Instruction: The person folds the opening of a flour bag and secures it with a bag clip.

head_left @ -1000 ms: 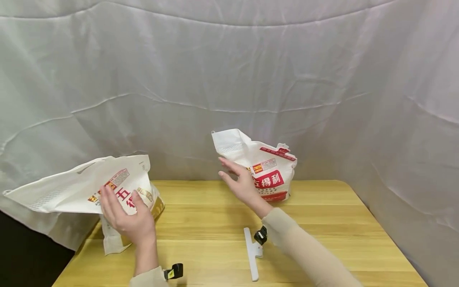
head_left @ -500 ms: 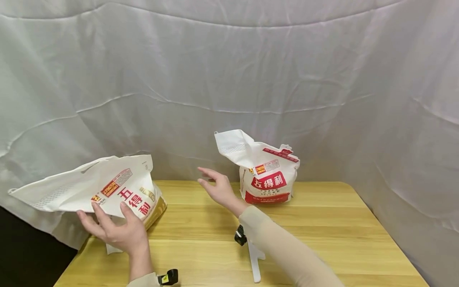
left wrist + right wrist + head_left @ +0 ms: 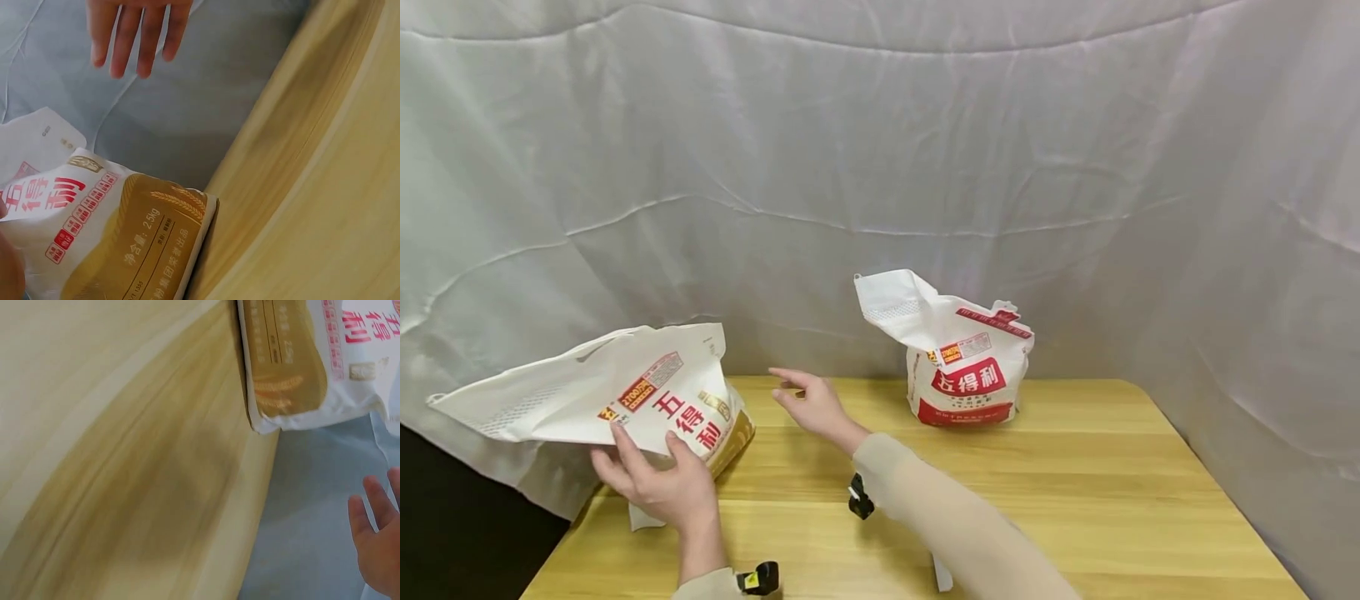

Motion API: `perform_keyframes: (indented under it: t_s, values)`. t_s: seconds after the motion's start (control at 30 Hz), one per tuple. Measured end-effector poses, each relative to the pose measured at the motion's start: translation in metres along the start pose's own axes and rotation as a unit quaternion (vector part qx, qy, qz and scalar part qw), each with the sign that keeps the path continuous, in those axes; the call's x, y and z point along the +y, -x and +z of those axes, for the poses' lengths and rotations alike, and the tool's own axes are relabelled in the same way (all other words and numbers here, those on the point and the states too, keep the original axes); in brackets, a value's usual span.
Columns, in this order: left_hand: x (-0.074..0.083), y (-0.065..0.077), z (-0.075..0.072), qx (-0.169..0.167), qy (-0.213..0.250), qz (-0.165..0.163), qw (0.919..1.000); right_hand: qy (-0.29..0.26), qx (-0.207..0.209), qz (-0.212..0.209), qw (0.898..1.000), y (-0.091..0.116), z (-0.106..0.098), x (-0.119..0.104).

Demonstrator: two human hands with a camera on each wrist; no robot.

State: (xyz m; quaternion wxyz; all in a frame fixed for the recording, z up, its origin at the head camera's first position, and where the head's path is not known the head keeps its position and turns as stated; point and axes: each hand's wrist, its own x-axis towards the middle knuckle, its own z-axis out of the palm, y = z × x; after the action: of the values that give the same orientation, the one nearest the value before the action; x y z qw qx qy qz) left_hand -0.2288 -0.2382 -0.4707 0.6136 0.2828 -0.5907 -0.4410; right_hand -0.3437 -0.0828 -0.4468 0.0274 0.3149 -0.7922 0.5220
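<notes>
A white-and-gold flour bag (image 3: 688,404) with red lettering leans at the left of the table, its long loose top stretched leftward. My left hand (image 3: 662,487) is at its near side, fingers spread, the fingertips overlapping the bag's lower edge; whether they press on it I cannot tell. My right hand (image 3: 814,406) hovers to the right of this bag, apart from it, fingers extended and holding nothing. In the left wrist view the gold lower part of the bag (image 3: 147,244) faces the camera, and the fingers of the right hand (image 3: 140,34) hang at the top.
A second, white-and-red flour bag (image 3: 967,392) stands at the back right, its top folded over to the left. A white bag clip (image 3: 942,575) lies near the front, mostly hidden by the right sleeve (image 3: 955,517). Grey cloth (image 3: 880,167) hangs behind the wooden table (image 3: 1112,483).
The right hand has moved left, away from the red bag and toward the gold one. The left hand has slid down to the bag's lower edge. The right sleeve now covers most of the clip.
</notes>
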Motion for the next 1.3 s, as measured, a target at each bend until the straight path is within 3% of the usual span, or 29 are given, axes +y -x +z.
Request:
perform_keyframes:
  t_s: [0.2, 0.5, 0.8, 0.9, 1.13, 1.3]
  values:
    - [-0.003, -0.001, 0.002, -0.003, -0.008, -0.016, 0.9998, 0.004, -0.014, 0.017, 1.000, -0.006, 0.019, -0.007]
    - [-0.008, -0.003, 0.007, 0.009, -0.006, 0.013, 0.9999, 0.003, -0.042, 0.046, 0.998, -0.021, 0.044, -0.020]
    - [-0.008, 0.002, 0.008, -0.015, -0.031, 0.033, 0.9989, -0.008, -0.077, 0.075, 0.994, -0.026, 0.061, -0.023]
    - [-0.011, 0.003, 0.010, -0.024, -0.043, 0.038, 0.9981, -0.001, -0.085, 0.075, 0.994, -0.026, 0.062, -0.025]
    - [-0.016, 0.006, 0.011, -0.047, -0.064, 0.044, 0.9959, 0.055, -0.105, 0.029, 0.993, -0.024, 0.066, -0.023]
    - [-0.016, 0.004, 0.009, -0.058, -0.060, 0.049, 0.9953, 0.056, -0.101, 0.038, 0.993, -0.023, 0.068, -0.023]
